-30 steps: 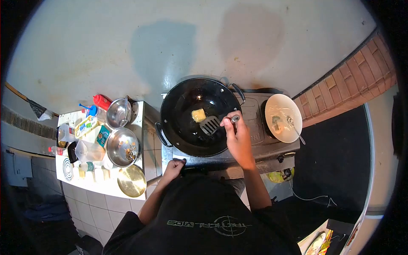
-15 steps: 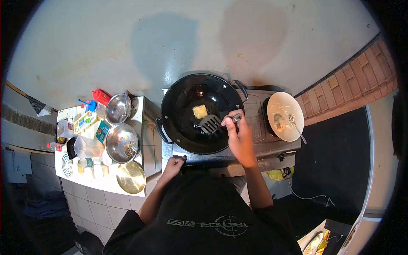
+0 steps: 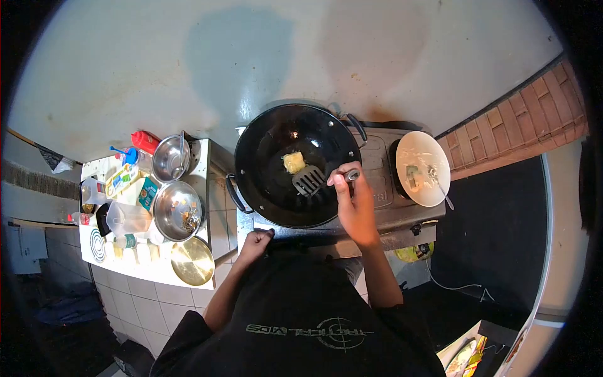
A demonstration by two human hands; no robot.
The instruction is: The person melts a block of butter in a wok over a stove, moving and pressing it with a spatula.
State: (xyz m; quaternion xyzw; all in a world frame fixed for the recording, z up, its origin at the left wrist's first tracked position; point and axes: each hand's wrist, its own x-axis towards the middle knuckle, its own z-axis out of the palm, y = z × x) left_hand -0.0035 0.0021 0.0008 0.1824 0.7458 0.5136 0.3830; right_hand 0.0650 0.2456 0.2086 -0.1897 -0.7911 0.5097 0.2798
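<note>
My right hand (image 3: 353, 204) grips the handle of a slotted spatula (image 3: 308, 181) over the black wok (image 3: 276, 204). The spatula's head lies low inside the wok, at the edge of a yellowish-white piece of food (image 3: 293, 162); whether they touch is hard to tell. That piece sits near the wok's middle, on a dark, shiny surface. By the stove's front edge, my left hand (image 3: 256, 244) is closed, with its thumb toward the stove. What it holds, if anything, is hidden.
Right of the wok, a cream bowl (image 3: 421, 154) with a utensil stands on the stove (image 3: 399, 235). On the left, a white table (image 3: 198, 245) carries metal bowls (image 3: 164, 213), a gold-coloured lid or pan (image 3: 193, 261), a plastic jug (image 3: 129, 220) and a red bottle (image 3: 144, 141).
The food piece now looks paler and slightly shifted or turned beside the spatula. The view has moved a little. Both hands keep nearly the same places.
</note>
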